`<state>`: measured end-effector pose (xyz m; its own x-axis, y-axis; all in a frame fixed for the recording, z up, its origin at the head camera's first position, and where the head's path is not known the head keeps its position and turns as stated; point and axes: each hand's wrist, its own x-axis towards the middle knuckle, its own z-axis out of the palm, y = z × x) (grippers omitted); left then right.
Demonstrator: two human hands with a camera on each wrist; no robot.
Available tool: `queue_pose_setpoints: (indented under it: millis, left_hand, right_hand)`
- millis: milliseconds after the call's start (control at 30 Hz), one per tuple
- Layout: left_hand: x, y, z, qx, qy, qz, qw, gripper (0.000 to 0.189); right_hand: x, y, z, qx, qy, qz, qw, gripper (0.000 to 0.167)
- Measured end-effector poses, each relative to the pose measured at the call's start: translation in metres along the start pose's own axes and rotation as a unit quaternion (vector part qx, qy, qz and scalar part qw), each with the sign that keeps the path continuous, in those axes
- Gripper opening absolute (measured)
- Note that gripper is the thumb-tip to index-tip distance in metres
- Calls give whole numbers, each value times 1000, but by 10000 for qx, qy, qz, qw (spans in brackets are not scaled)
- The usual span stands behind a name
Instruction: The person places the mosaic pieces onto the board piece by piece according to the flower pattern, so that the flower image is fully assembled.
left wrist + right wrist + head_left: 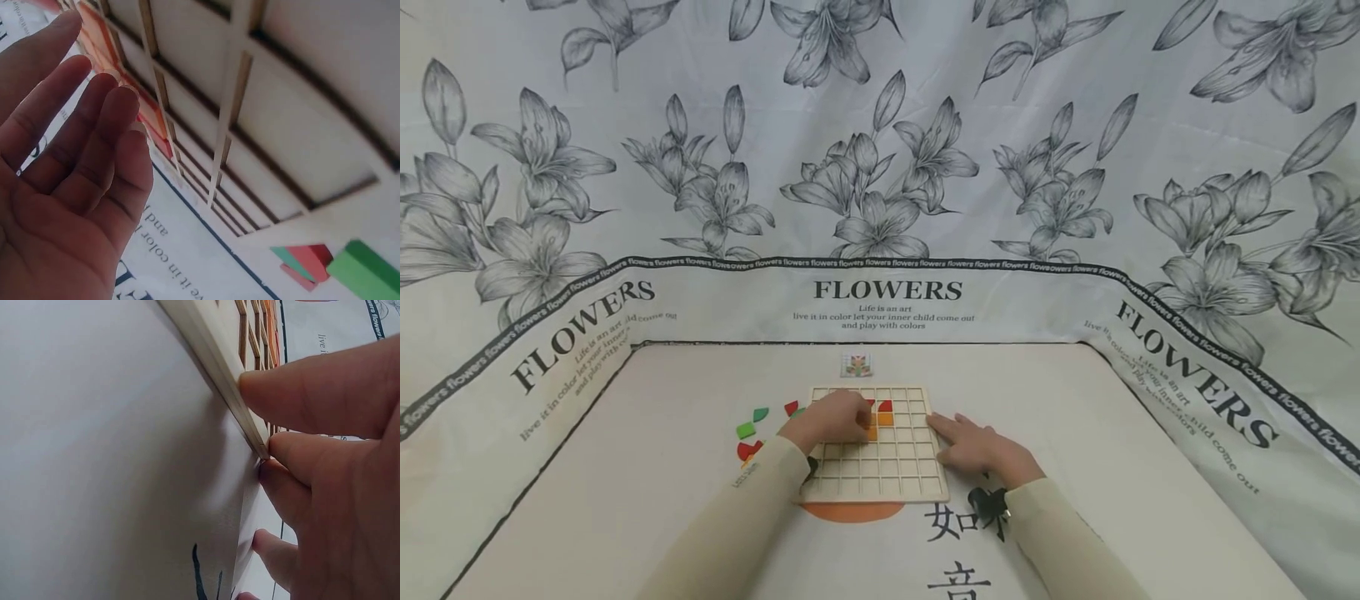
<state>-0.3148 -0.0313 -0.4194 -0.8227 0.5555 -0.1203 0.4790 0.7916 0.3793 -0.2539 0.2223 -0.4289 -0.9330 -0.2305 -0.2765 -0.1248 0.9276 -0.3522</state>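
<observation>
A light wooden grid board (887, 485) lies on the table. My left hand (838, 417) is over its upper left part, fingertips down by the orange tiles (886, 419). In the left wrist view its fingers (128, 125) are gently bent, with a gap between thumb and fingers, and the fingertips overlap the orange tiles. Red tiles (885, 406) sit in the row beyond, partly hidden by this hand. At the board's right edge my right hand (981, 450) rests with fingers extended. Its thumb and fingertips touch the wooden rim (219, 369) in the right wrist view.
Left of the board lie loose tiles, among them a light green tile (745, 430), a dark green tile (761, 413) and red tiles (748, 451). A small patterned card (857, 365) lies beyond the board. A flower-printed cloth (880, 208) stands around the back and sides.
</observation>
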Motion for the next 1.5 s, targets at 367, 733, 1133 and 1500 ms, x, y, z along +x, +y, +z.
queue_pose_setpoints:
  millis: [367, 733, 1133, 1500]
  left_hand:
    - [-20, -29, -29, -213, 222, -393, 9988, 20]
    - [-36, -54, -42, -172, 117, -854, 9961, 24]
    - [-54, -72, -40, -295, 97, -1233, 9919, 14]
    - [-62, -87, -34, -60, -51, -1311, 9913, 13]
  right_hand:
    - [0, -2, -2, 98, 55, -24, 9999, 69]
    - [0, -1, 0, 110, 60, -67, 9999, 69]
    - [-1, -4, -1, 94, 54, -71, 9999, 69]
    - [1, -1, 1, 49, 91, -86, 9999, 69]
